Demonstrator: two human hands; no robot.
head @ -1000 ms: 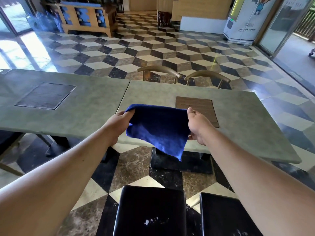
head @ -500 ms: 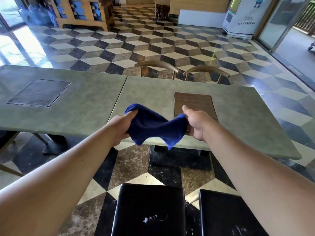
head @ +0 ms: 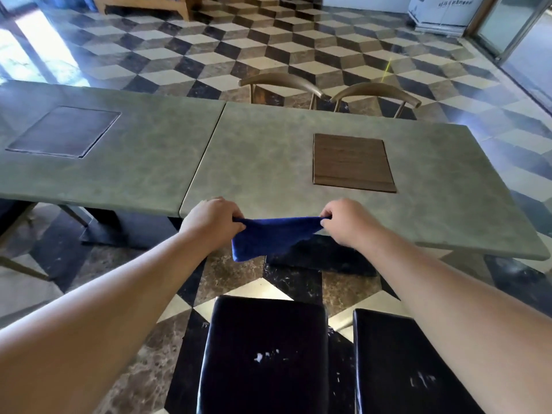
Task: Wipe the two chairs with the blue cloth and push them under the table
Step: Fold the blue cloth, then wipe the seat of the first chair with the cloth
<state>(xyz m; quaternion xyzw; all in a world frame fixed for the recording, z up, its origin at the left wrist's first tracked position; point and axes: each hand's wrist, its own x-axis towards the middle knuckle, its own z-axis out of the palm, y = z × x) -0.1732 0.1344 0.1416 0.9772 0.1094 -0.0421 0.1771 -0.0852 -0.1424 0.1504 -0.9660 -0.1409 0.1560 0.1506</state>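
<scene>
In the head view, the blue cloth (head: 270,238) is pinched taut between the left hand (head: 212,223) and the right hand (head: 346,224), sagging below the grip. Nearer than it, two black chairs (head: 263,354) stand short of the table (head: 268,162).

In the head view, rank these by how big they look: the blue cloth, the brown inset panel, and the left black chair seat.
1. left black chair seat, though nearness inflates it
2. brown inset panel
3. blue cloth, bunched
</scene>
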